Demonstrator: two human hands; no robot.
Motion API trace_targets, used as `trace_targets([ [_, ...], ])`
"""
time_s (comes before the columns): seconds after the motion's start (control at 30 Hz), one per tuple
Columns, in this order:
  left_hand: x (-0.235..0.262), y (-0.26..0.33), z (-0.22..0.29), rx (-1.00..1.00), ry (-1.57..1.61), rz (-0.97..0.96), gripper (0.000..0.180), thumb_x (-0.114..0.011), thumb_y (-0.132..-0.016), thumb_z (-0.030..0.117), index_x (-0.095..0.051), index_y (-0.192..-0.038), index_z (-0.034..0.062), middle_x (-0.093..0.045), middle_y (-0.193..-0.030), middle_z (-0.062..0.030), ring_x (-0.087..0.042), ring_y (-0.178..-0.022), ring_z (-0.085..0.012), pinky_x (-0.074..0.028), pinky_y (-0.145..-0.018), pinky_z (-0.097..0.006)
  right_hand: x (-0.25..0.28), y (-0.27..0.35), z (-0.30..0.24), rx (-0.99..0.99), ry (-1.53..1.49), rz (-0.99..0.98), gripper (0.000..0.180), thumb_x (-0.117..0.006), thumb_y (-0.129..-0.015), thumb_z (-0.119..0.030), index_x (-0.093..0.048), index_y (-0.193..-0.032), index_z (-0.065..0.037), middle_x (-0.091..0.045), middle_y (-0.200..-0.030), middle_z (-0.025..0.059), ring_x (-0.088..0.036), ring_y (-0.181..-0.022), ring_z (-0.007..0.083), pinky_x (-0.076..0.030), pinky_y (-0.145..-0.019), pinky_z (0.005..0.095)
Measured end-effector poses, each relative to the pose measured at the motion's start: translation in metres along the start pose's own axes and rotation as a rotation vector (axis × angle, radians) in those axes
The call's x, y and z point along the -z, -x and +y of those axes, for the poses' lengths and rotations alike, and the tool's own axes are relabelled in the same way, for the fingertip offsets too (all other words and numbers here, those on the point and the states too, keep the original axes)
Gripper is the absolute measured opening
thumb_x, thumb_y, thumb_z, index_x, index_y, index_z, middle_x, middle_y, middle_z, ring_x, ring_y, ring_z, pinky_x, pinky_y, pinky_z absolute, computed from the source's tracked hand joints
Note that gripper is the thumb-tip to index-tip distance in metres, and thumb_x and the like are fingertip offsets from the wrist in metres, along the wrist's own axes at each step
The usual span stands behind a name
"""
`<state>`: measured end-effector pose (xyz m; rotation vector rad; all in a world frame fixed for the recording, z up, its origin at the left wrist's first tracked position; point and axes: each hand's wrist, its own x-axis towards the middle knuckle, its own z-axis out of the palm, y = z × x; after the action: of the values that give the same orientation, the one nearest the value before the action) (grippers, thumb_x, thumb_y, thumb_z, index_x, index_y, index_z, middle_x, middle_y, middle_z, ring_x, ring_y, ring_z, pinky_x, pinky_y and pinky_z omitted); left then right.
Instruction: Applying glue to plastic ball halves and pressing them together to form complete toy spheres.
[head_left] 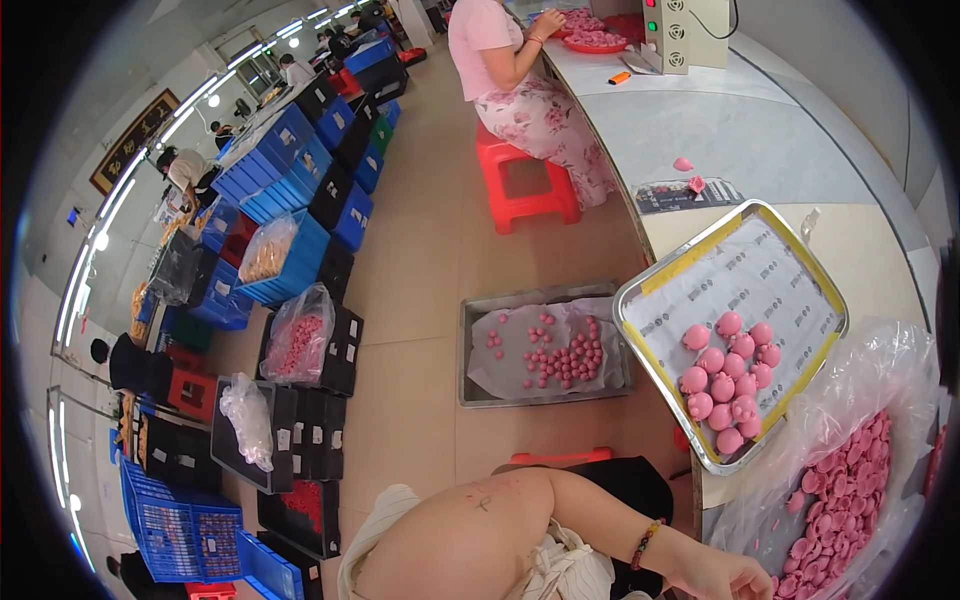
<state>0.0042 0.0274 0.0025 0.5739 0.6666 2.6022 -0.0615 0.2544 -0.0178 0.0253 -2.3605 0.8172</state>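
My left hand is low at the right, its fingers curled and partly cut off by the lower edge. Whatever it may hold is hidden. A beaded bracelet circles its wrist. Beside the fingers, a clear plastic bag lies spread on the table, full of pink cup-shaped pieces. Just beyond my forearm, a metal tray with a yellow border and a printed paper liner rests at the table's edge. Several round pink balls are grouped in its near half. My right hand is out of view.
On the floor a grey tray holds small pink balls. Beyond it, a person in pink sits on a red stool at the table. Stacked blue crates and black crates line the left. Two pink pieces lie farther along the table.
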Motion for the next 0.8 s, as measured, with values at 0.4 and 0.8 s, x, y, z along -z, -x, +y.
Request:
trace_targets([
  [0.4, -0.006, 0.000, -0.001, -0.016, 0.101, -0.016, 0.032, -0.061, -0.074, 0.005, -0.049, -0.103, 0.0014, -0.056, -0.093, -0.0100, -0.058, -0.081, -0.0194, -0.049, -0.069, -0.029, -0.002, -0.011, -0.039, -0.183, 0.070, -0.012, 0.052, -0.062, -0.071, -0.040, -0.050, -0.103, -0.001, -0.053, -0.094, 0.0182, -0.053, -0.083, 0.0325, -0.044, -0.070, 0.0407],
  [0.8, -0.011, -0.007, 0.001, -0.042, 0.055, -0.063, 0.032, -0.061, -0.073, 0.003, -0.049, -0.102, 0.0005, -0.055, -0.093, -0.0093, -0.056, -0.081, -0.0175, -0.048, -0.070, -0.027, 0.033, -0.007, -0.010, -0.395, 0.251, 0.062, 0.049, -0.066, -0.069, -0.038, -0.052, -0.099, -0.002, -0.053, -0.095, 0.0194, -0.053, -0.085, 0.0352, -0.044, -0.072, 0.0435],
])
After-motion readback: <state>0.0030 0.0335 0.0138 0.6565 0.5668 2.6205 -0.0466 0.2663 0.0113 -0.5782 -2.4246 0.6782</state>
